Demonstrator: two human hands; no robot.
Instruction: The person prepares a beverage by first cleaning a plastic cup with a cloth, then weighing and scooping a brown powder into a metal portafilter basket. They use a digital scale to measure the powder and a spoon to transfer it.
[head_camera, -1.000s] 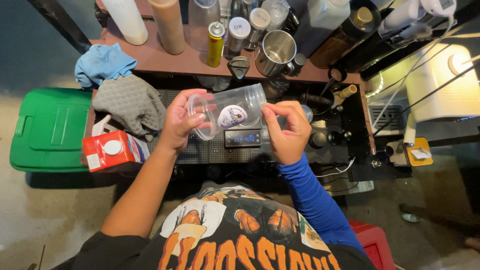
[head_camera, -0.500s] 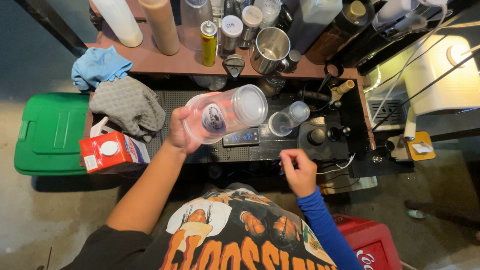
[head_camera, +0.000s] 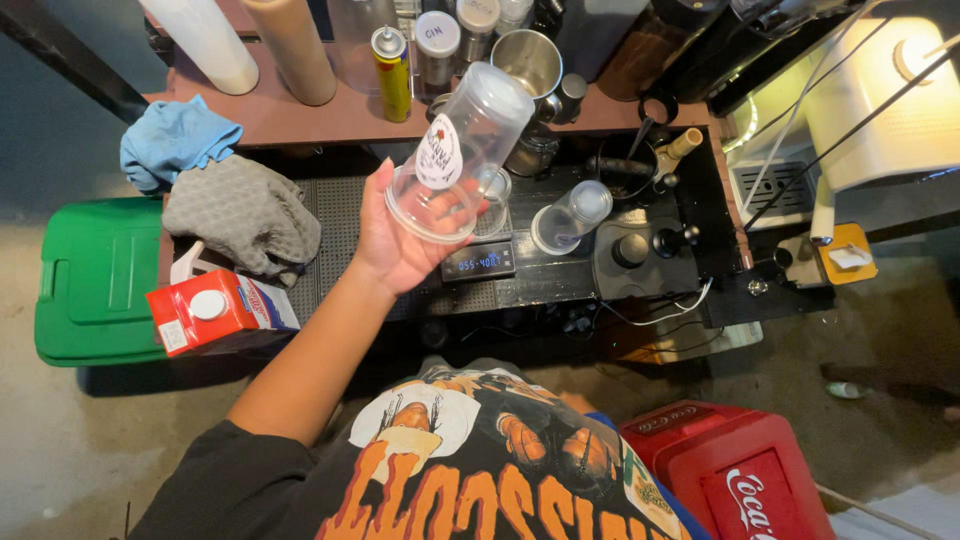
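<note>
Left hand (head_camera: 395, 235) has its fingers wrapped round a clear plastic cup (head_camera: 458, 150), tilted over the scale (head_camera: 478, 262). Right hand's out of sight. I'd grip nearer the middle; thin cups flex.

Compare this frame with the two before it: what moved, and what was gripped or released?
The right hand let go of the clear plastic cup and has dropped out of view. The left hand kept its hold alone and swung the cup up and away, toward the shelf. The red carton, grey cloth, blue cloth and scale stayed put.
</note>
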